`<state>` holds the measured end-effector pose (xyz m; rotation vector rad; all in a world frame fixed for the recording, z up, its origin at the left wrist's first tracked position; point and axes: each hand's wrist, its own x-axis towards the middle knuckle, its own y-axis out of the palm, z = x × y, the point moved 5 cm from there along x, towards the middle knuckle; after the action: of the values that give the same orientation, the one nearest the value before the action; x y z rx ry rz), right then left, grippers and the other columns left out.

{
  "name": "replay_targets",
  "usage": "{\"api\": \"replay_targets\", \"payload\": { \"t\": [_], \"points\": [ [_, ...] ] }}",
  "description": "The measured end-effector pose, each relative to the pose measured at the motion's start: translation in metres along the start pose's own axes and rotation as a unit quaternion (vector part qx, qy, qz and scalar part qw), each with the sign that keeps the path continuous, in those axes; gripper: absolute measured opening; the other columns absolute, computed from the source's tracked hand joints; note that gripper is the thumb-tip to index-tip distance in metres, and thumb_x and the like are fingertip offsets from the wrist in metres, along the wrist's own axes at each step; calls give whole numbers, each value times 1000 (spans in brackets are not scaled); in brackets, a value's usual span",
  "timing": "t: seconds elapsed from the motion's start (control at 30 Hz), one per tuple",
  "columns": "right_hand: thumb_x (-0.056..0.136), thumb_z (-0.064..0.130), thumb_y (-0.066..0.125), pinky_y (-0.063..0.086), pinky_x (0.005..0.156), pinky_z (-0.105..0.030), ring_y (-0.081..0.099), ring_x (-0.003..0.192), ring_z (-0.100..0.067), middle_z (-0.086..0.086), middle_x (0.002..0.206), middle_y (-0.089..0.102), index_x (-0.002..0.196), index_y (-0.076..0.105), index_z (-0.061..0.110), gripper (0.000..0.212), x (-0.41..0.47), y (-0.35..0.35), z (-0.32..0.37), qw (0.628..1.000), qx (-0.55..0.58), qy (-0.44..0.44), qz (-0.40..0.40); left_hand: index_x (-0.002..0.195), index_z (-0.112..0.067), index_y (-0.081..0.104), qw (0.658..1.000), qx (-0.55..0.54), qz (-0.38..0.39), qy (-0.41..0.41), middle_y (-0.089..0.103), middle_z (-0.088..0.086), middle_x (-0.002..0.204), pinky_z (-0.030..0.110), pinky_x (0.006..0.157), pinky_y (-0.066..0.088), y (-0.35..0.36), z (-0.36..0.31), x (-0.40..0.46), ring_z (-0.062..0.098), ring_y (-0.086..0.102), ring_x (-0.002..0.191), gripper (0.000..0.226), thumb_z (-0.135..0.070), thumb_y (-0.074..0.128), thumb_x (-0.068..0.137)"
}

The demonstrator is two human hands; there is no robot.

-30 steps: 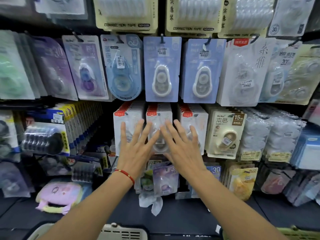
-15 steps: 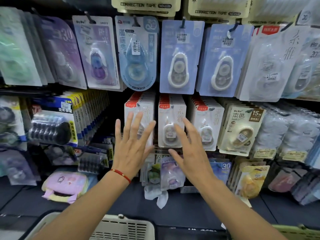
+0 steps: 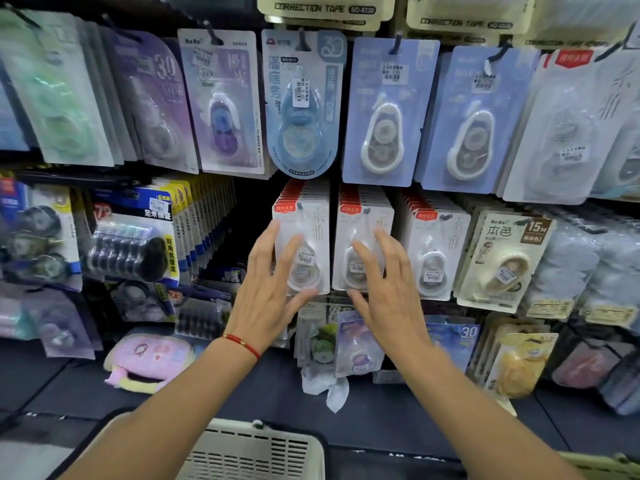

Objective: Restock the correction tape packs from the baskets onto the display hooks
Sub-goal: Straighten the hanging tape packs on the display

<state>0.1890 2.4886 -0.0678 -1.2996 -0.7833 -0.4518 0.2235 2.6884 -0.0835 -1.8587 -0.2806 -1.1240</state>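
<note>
Against fingertips of left hand [image 3: 265, 299] and right hand [image 3: 388, 292]: 2 hung rows of correction tape packs [image 3: 363, 251]. Fingers straight, spread, nothing grasped. Rows best pressed back evenly, flush on hooks. Basket [image 3: 256, 452] below wrists, to be reached afterwards.

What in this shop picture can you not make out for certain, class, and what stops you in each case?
- Cream basket, head view: contents and front cut off by the bottom edge.
- Green basket: only a rim sliver shows at the corner.
- Price sticker on the left white pack: print too small and blurred.
- Left hand and right hand: actual contact with the packs uncertain; palms face away.
- Far-right packs: motion blur.
</note>
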Motion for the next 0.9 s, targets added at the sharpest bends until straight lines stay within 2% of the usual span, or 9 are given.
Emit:
{"api": "replay_targets", "payload": {
  "t": [0.07, 0.13, 0.23, 0.33, 0.43, 0.53, 0.6, 0.7, 0.9],
  "points": [
    [85, 24, 86, 43, 116, -53, 39, 149, -36, -17, 161, 42, 150, 53, 14, 73, -2, -3, 6, 999, -30, -31, -24, 165, -23, 15, 997, -60, 10, -56, 6, 14, 173, 36, 126, 21, 3, 6, -3, 28, 13, 160, 90, -46, 67, 96],
    [87, 33, 83, 39, 118, -56, 41, 149, -34, -12, 159, 47, 151, 53, 16, 73, 1, -3, 16, 995, -70, -69, -27, 166, -25, 8, 991, -105, 31, -78, 3, 11, 175, 34, 125, 22, 8, 9, -2, 21, 11, 161, 90, -39, 67, 99],
    [90, 41, 79, 33, 120, -61, 37, 154, -33, -9, 164, 42, 157, 47, 22, 77, 9, 0, 27, 988, -124, -95, 4, 166, -26, 4, 989, -122, 40, -78, 2, 9, 175, 46, 116, 42, 11, 8, 1, 29, 24, 157, 92, -29, 69, 101],
    [91, 30, 80, 33, 121, -59, 34, 155, -35, -12, 166, 39, 157, 47, 20, 74, 14, 0, 25, 990, -117, -83, -1, 165, -30, 1, 986, -134, 44, -88, -1, 8, 175, 50, 96, 56, 11, 5, 2, 31, 36, 148, 93, -26, 68, 101],
    [86, 13, 83, 37, 120, -56, 38, 151, -39, -21, 160, 43, 153, 51, 10, 74, 11, 0, 15, 994, -89, -56, -32, 166, -27, 0, 985, -142, 53, -76, -3, 8, 175, 48, 101, 52, 10, 6, 2, 27, 29, 150, 91, -25, 66, 103],
    [81, 8, 88, 42, 119, -53, 41, 147, -40, -24, 155, 47, 150, 53, 6, 77, 10, 2, 7, 995, -75, -37, -50, 167, -22, -2, 987, -139, 60, -57, -9, 9, 175, 46, 105, 50, 12, 8, -1, 22, 22, 149, 93, -22, 64, 103],
    [81, 11, 89, 42, 120, -48, 42, 145, -39, -23, 152, 49, 148, 55, 8, 74, 13, 4, 4, 994, -75, -46, -58, 166, -25, -7, 987, -134, 67, -63, -11, 11, 175, 48, 103, 52, 14, 11, -1, 33, 35, 144, 94, -18, 63, 103],
    [81, 16, 89, 42, 120, -45, 43, 143, -38, -23, 150, 50, 147, 56, 10, 74, 16, 6, 1, 993, -86, -56, -58, 163, -31, -13, 984, -132, 78, -86, -8, 11, 174, 53, 96, 56, 19, 12, 0, 49, 57, 123, 97, -15, 62, 103],
    [84, 17, 86, 48, 114, -45, 49, 142, -39, -22, 152, 50, 150, 54, 10, 73, 12, 2, 1, 991, -105, -60, -52, 165, -31, -8, 982, -144, 67, -104, -2, 12, 174, 58, 94, 53, 18, 7, -2, 53, 59, 116, 97, -12, 63, 102]
  ]
}}
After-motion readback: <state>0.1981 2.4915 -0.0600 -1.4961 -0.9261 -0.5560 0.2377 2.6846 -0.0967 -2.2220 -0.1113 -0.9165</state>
